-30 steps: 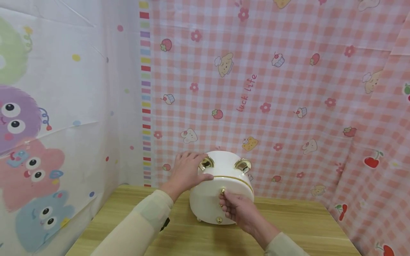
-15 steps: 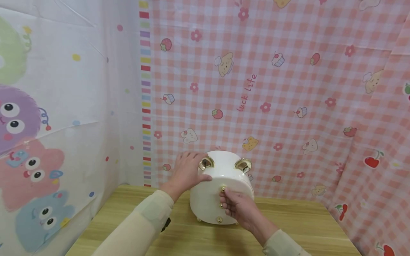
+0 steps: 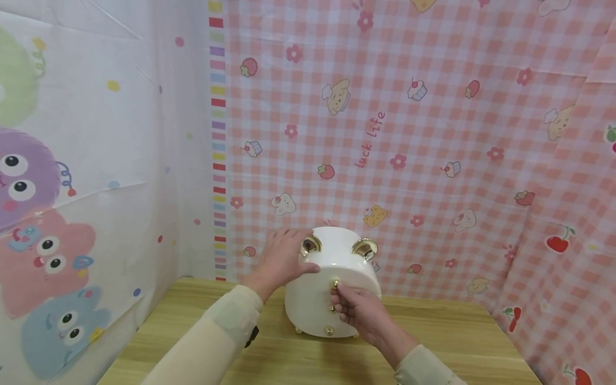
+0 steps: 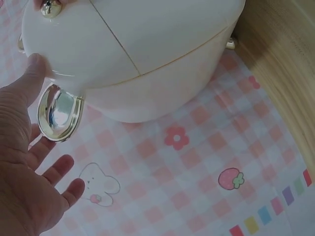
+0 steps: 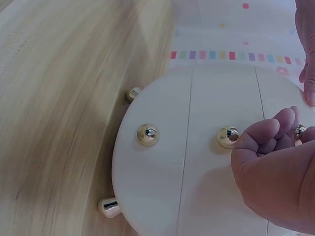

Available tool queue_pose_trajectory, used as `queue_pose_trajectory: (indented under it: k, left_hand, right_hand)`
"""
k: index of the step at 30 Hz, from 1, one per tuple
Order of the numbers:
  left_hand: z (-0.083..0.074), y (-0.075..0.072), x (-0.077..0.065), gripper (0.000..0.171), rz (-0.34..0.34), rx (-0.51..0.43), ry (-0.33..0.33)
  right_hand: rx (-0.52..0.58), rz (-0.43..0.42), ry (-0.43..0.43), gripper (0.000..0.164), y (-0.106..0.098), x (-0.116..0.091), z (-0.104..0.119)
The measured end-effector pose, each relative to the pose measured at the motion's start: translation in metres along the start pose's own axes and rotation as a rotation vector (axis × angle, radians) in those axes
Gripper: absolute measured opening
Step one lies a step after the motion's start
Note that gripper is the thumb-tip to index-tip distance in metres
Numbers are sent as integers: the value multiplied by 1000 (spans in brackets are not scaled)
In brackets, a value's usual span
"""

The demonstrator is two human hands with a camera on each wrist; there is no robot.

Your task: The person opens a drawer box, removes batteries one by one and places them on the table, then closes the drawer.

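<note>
At the lower centre of the head view, a white drawer box [image 3: 310,302] with a rounded front is being supported on small gold feet [image 3: 299,330] by a wooden table [image 3: 433,342]. Its gold top knob [image 3: 336,284] is being pinched by the right hand [image 3: 358,313], the thumb being set against the curled fingers. The middle knob [image 3: 332,309], just beside those fingers, is being partly covered in the head view, while the bottom knob [image 3: 329,330] is being shown whole near the table.

The box's upper left edge is being touched by the thumb of the left hand [image 3: 284,254]; its other fingers [image 4: 59,169] are being held spread and only slightly bent. The gold left ear [image 3: 312,244] is being framed between that thumb and the fingers; whether it is being touched by them cannot be told. To the right on the box's top, a matching gold right ear [image 3: 364,248] is being shown.

Both forearms are being covered by pale sleeves [image 3: 202,342]. The background is being filled by a pink checked cloth [image 3: 433,133] at centre and right, and by a white cloth [image 3: 120,133] with cartoon figures at left.
</note>
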State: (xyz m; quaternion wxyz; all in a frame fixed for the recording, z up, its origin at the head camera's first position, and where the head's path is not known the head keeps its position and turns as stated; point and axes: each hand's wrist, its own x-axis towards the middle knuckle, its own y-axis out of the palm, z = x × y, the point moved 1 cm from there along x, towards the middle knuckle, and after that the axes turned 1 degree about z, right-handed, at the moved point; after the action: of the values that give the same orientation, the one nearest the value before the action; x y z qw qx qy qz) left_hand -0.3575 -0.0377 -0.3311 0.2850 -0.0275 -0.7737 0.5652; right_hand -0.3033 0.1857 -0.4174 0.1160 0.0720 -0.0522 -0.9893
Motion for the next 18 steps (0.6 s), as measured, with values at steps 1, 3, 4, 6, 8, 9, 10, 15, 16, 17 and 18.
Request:
queue_pose_trajectory:
  k: [1,3,4,6,8,9,10,15,16,17,18]
  left_hand:
    - [0,0,0,89,4,5,1]
    - [-1,1,1,91,9,16,5]
    - [-1,1,0,91,6,21,7]
    - [-1,1,0,91,-2,28,9]
    - [-2,1,0,90,-8,33,11]
    - [-2,1,0,90,-12,34,11]
    - [-2,0,0,90,-15,37,11]
    - [-3,0,0,88,-19,61,2]
    - [-2,0,0,88,-18,65,0]
    - [-2,0,0,88,-16,68,-2]
    - [-2,0,-1,87,-14,67,-4]
  right_hand:
    - [0,-2,-1,35,0,0,0]
    - [2,-7,-5,35,-1,0,0]
    - [2,-9,-5,35,-1,0,0]
    - [-1,-14,-8,34,-1,0,0]
    - [-6,-26,-14,34,-1,0,0]
    - [-9,-33,-15,34,-1,0,0]
    - [-17,-37,-16,35,-2,0,0]
    - [-90,-65,-21,42,-5,-2,-6]
    - [-103,-75,-19,42,-6,-3,-8]
    - [-115,-88,-17,42,-7,-4,-11]
    - [-123,-100,-11,41,-8,-4,-14]
